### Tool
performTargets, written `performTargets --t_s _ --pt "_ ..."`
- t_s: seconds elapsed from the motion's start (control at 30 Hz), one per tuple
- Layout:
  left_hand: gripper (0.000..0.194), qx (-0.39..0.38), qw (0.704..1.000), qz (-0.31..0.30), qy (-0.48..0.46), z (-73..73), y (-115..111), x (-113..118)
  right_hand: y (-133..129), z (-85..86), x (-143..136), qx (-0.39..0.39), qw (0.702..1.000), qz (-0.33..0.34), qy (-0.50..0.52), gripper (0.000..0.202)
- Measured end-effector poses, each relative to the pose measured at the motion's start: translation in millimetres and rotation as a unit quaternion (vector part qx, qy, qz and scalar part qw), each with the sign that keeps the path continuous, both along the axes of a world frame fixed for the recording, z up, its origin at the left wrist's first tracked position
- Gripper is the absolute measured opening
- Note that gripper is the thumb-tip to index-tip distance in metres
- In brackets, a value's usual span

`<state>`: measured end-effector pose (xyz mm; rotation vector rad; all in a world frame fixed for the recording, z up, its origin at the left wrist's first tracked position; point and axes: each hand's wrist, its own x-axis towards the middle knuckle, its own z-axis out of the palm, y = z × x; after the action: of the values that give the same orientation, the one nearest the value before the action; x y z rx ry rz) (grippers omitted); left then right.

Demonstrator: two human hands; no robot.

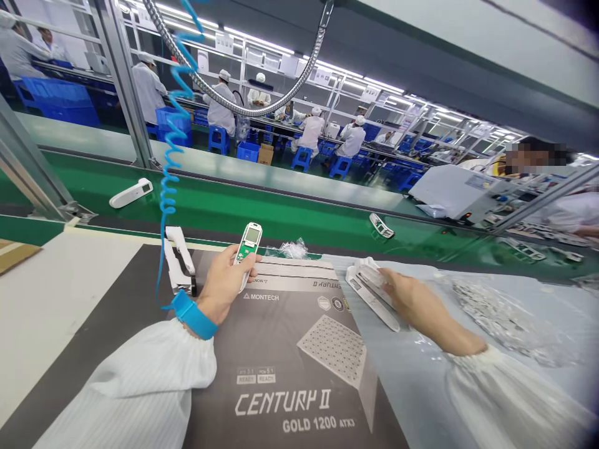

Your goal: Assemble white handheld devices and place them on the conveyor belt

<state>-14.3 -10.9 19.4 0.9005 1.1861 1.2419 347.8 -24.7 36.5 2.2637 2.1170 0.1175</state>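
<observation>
My left hand, with a blue strap at the wrist, is closed on a white handheld device whose screen and green circuit board show. It holds the device above the dark printed box. My right hand is at the right, blurred, its fingers around a clear plastic piece. Under and beside that piece lie white casing parts on the grey surface, right of the box.
White casings lie behind my left wrist. A coiled blue cord hangs at the left. The green conveyor carries a casing and a frame. Bagged small parts lie right; people sit beyond.
</observation>
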Motion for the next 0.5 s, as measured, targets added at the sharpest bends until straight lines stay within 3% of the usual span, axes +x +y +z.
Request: performTargets --t_s 0.07,0.17,0.27,0.33,0.43,0.5 --pt "0.034 0.011 1.000 -0.012 0.003 -0.2 -2.3 2.8 -2.2 10.3 -14.2 0.008 0.992 0.028 0.119 0.043" --pt "0.044 0.032 0.998 -0.041 0.031 -3.2 -6.3 9.7 -6.4 18.0 -62.3 -0.088 0.945 0.104 0.299 0.046" --pt "0.052 0.062 0.993 -0.085 0.048 -11.4 -7.0 14.8 -7.2 11.9 -120.5 -0.209 0.829 0.202 0.478 0.048" --pt "0.048 0.055 0.993 -0.083 0.057 -17.7 -4.4 13.9 -3.9 3.2 -148.4 -0.259 0.749 0.228 0.566 0.048" --pt "0.038 0.006 0.996 -0.007 0.085 -23.4 2.3 6.8 4.5 -12.9 -165.4 -0.273 0.630 0.191 0.702 0.049" --pt "0.037 -0.012 0.994 0.044 0.099 -24.1 6.6 1.8 10.2 -24.7 -166.8 -0.233 0.582 0.145 0.765 0.056"
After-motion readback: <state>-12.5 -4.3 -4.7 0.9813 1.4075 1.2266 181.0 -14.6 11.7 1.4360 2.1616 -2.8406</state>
